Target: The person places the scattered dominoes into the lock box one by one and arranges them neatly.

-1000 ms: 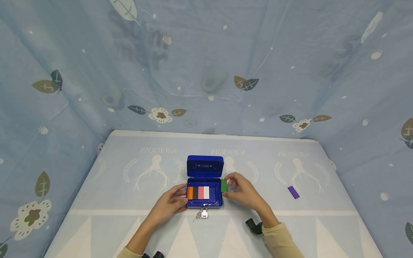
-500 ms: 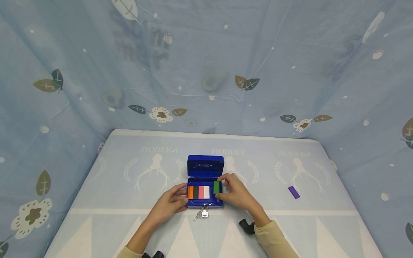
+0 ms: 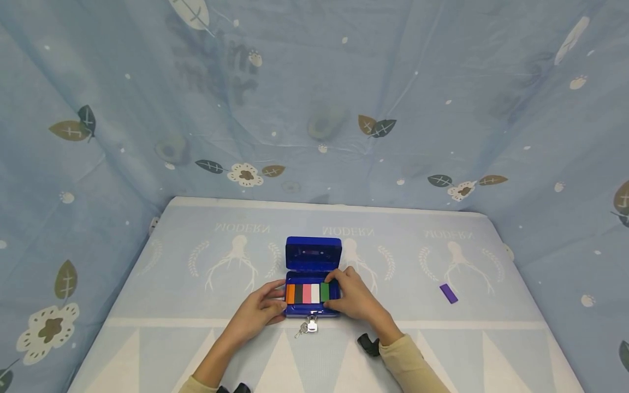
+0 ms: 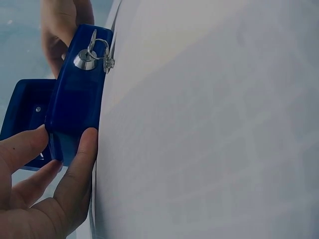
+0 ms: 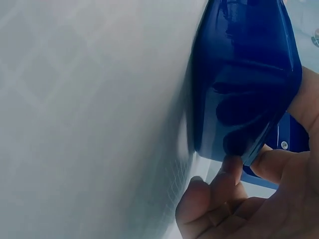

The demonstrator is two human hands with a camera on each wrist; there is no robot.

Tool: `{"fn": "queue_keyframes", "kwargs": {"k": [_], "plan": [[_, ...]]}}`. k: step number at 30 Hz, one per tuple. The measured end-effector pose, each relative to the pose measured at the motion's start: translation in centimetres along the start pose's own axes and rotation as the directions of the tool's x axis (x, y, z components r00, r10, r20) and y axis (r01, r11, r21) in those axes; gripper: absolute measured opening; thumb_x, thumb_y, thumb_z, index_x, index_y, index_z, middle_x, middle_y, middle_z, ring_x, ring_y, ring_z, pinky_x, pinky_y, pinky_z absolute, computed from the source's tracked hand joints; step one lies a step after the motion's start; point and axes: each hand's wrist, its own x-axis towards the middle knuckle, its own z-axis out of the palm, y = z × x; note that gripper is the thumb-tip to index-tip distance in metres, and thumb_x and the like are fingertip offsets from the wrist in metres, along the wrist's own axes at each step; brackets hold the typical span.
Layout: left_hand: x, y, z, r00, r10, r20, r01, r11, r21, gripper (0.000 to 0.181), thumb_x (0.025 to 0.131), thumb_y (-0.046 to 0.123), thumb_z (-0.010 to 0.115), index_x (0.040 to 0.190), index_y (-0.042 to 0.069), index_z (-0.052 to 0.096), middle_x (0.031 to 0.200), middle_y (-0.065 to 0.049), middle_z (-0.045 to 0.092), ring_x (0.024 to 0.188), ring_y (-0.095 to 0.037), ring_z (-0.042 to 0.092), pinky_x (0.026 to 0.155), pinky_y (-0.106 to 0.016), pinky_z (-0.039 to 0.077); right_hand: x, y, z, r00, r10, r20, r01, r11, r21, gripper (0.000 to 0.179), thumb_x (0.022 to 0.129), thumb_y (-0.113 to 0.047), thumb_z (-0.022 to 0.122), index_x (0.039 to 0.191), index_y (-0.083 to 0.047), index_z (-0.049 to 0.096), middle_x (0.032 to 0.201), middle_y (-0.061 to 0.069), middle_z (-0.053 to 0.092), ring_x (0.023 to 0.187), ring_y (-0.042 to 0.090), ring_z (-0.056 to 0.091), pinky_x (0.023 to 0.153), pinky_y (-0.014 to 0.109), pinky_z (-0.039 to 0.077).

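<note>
A blue cash box (image 3: pixel 297 314) stands on the table, its lid (image 3: pixel 313 264) raised at the back. In it, orange (image 3: pixel 291 293), black (image 3: pixel 298 293), pink (image 3: pixel 307 293) and white (image 3: pixel 315 293) blocks lie side by side. My right hand (image 3: pixel 355 297) reaches over the box's right wall. Its thumb and index finger pinch a green block (image 3: pixel 325 292) against the white one's right side; other fingers lie along the outer wall in the right wrist view. My left hand (image 3: pixel 254 315) holds the box's left end, thumb and fingers round the corner (image 4: pixel 67 144). Silver keys (image 4: pixel 107 55) hang from the front lock (image 4: pixel 84 59).
A purple block (image 3: pixel 449 293) lies on the table well to the right of the box. The patterned cloth (image 3: pixel 265 349) covers the table. Blue curtains (image 3: pixel 314 109) close in the back and both sides.
My right hand has carried the green block leftward from outside the box's right wall into the box, up to the white block. The left hand has stayed at the box's left end.
</note>
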Motion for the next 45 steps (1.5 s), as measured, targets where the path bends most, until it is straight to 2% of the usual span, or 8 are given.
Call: {"fn": "queue_keyframes", "kwargs": {"k": [5,16,22,28,37,45], "plan": [[-0.1,0.0,-0.1,1.000,0.002,0.007,-0.002,1.000,-0.007,0.059,0.094,0.004,0.067,0.148,0.003,0.044,0.135,-0.026,0.051,0.111,-0.033,0.063,0.083,-0.037,0.061,0.0,-0.2,0.3,1.000,0.015,-0.010,-0.016,0.999,-0.038,0.048,0.074,-0.022,0.090,0.114,-0.014,0.064,0.098,0.004,0.045,0.085,0.019,0.043,0.073,0.033,0.045],[-0.2,0.1,0.0,1.000,0.000,0.000,0.000,1.000,-0.001,0.058,0.095,0.004,0.067,0.148,0.003,0.045,0.134,-0.026,0.051,0.111,-0.032,0.063,0.082,-0.037,0.062,-0.1,-0.4,0.3,1.000,-0.002,-0.019,0.001,0.997,-0.081,0.048,0.074,-0.027,0.090,0.113,-0.016,0.065,0.096,0.002,0.042,0.086,0.019,0.042,0.074,0.033,0.044],[-0.2,-0.1,0.0,1.000,0.002,-0.005,-0.002,1.000,0.009,0.057,0.095,0.003,0.066,0.148,0.004,0.045,0.134,-0.025,0.051,0.110,-0.032,0.063,0.082,-0.037,0.062,-0.8,-0.4,-0.5,0.999,-0.025,-0.032,0.024,1.000,-0.007,0.048,0.077,-0.028,0.088,0.117,-0.015,0.065,0.095,0.004,0.046,0.082,0.018,0.043,0.067,0.031,0.043],[-0.2,-0.1,0.0,1.000,0.006,-0.004,-0.006,1.000,0.002,0.057,0.095,0.002,0.066,0.148,0.003,0.045,0.134,-0.026,0.051,0.110,-0.032,0.063,0.082,-0.037,0.062,-1.8,-0.1,-2.0,0.994,-0.054,-0.095,0.060,0.996,0.066,0.043,0.080,-0.022,0.086,0.117,-0.014,0.066,0.094,0.006,0.054,0.079,0.019,0.047,0.063,0.029,0.043],[-0.2,0.0,0.0,1.000,0.007,0.000,-0.007,1.000,0.005,0.058,0.095,0.003,0.066,0.148,0.003,0.045,0.133,-0.026,0.051,0.110,-0.032,0.063,0.082,-0.037,0.062,-2.9,0.7,-3.5,0.984,-0.085,-0.158,0.099,0.991,0.086,0.041,0.081,-0.018,0.085,0.116,-0.014,0.066,0.096,0.009,0.058,0.082,0.022,0.051,0.067,0.030,0.047],[-0.1,0.0,0.1,1.000,0.006,-0.001,-0.006,1.000,-0.002,0.057,0.095,0.003,0.066,0.148,0.004,0.045,0.134,-0.026,0.051,0.111,-0.032,0.063,0.083,-0.037,0.061,-3.8,2.3,-4.2,0.975,-0.114,-0.191,0.135,0.986,0.100,0.041,0.082,-0.017,0.084,0.118,-0.012,0.066,0.099,0.008,0.060,0.083,0.025,0.054,0.068,0.030,0.048]]}}
